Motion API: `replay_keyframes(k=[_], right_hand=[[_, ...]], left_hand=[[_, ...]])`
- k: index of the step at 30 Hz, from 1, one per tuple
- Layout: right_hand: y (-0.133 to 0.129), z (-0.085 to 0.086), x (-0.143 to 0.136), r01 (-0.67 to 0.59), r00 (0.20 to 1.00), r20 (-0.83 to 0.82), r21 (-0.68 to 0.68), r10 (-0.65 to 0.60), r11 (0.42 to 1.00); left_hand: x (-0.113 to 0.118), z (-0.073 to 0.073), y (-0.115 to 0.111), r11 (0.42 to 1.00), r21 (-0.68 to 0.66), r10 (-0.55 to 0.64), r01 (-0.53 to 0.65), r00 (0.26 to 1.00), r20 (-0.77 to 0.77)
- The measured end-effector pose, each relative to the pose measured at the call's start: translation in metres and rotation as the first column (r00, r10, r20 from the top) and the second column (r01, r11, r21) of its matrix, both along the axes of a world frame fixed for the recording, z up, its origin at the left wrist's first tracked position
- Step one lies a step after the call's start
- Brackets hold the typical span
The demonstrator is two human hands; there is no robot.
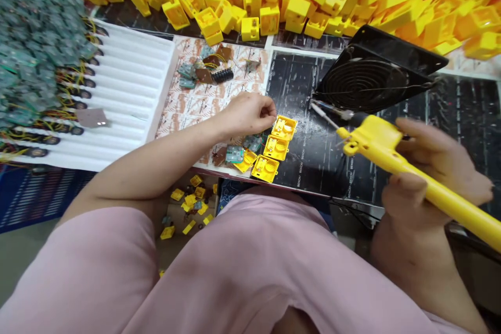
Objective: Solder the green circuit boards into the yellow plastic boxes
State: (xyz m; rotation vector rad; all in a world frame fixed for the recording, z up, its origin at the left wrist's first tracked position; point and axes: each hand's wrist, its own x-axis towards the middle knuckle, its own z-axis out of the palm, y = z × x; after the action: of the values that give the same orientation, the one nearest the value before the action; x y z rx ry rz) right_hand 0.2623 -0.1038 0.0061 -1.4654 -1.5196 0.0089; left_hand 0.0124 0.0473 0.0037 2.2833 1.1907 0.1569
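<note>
Fingers (269,106) curled on left hand (249,112); right hand (442,154) grips yellow tool (373,138).

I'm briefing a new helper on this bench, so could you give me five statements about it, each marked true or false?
1. The right hand grips a yellow tool. True.
2. The left hand is on the black fan. False: the left hand is beside the yellow casings, apart from the black fan.
3. A heap of yellow pieces lies along the far side of the table. True.
4. The white ribbed tray is to the person's right. False: the white ribbed tray is to the left.
5. The black fan is nearer the person than the yellow casings. False: it is farther away.
</note>
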Motion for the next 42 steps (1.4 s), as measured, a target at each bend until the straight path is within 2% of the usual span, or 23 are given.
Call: replay_keyframes(k=[2, 3, 5, 8, 12, 14, 19, 26, 28, 32, 38, 42], right_hand=[[-0.001, -0.006, -0.001, 0.06, 0.994, -0.1, 0.141, -0.046, 0.988], [-0.001, -0.009, -0.003, 0.08, 0.986, -0.157, 0.161, -0.055, 0.984], [-0.001, -0.015, -0.008, 0.045, 0.983, -0.181, 0.091, -0.028, 0.995], [-0.005, -0.019, -0.015, -0.064, 0.998, -0.002, -0.023, 0.064, 0.998], [-0.006, -0.019, -0.02, -0.115, 0.977, 0.184, 0.02, 0.11, 0.993], [-0.004, -0.02, -0.022, -0.127, 0.969, 0.219, 0.045, 0.114, 0.991], [0.003, -0.024, -0.026, -0.251, 0.946, 0.231, 0.068, 0.229, 0.966], [0.009, -0.014, -0.026, -0.358, 0.889, 0.325, 0.055, 0.322, 0.932], [0.006, -0.009, -0.023, -0.329, 0.899, 0.326, 0.057, 0.294, 0.943], [-0.004, -0.007, -0.014, -0.198, 0.956, 0.216, -0.025, 0.199, 0.98], [-0.003, -0.013, -0.012, -0.248, 0.957, 0.168, 0.054, 0.236, 0.967], [-0.002, -0.013, -0.014, -0.182, 0.963, 0.203, 0.017, 0.175, 0.983]], left_hand=[[0.004, -0.001, 0.002, 0.999, 0.027, -0.019, 0.02, 0.998, -0.054], [0.006, -0.002, 0.002, 0.999, 0.046, -0.023, 0.027, 0.996, -0.084], [0.008, -0.002, 0.002, 0.996, 0.076, -0.025, 0.036, 0.991, -0.135], [0.01, -0.002, 0.002, 0.994, 0.095, -0.027, 0.046, 0.982, -0.189], [0.01, -0.005, 0.002, 0.983, 0.157, -0.055, 0.091, 0.973, -0.224], [0.009, -0.008, 0.001, 0.976, 0.19, -0.062, 0.106, 0.972, -0.227], [0.008, -0.011, 0.001, 0.96, 0.242, -0.082, 0.138, 0.97, -0.23], [0.012, -0.002, -0.001, 0.936, 0.276, -0.118, 0.219, 0.933, -0.339], [0.014, 0.001, -0.002, 0.927, 0.279, -0.127, 0.251, 0.91, -0.394], [0.016, 0.006, -0.003, 0.911, 0.288, -0.14, 0.295, 0.879, -0.457], [0.016, 0.004, -0.003, 0.881, 0.349, -0.145, 0.319, 0.885, -0.442], [0.015, 0.005, -0.007, 0.874, 0.357, -0.154, 0.33, 0.885, -0.44]])
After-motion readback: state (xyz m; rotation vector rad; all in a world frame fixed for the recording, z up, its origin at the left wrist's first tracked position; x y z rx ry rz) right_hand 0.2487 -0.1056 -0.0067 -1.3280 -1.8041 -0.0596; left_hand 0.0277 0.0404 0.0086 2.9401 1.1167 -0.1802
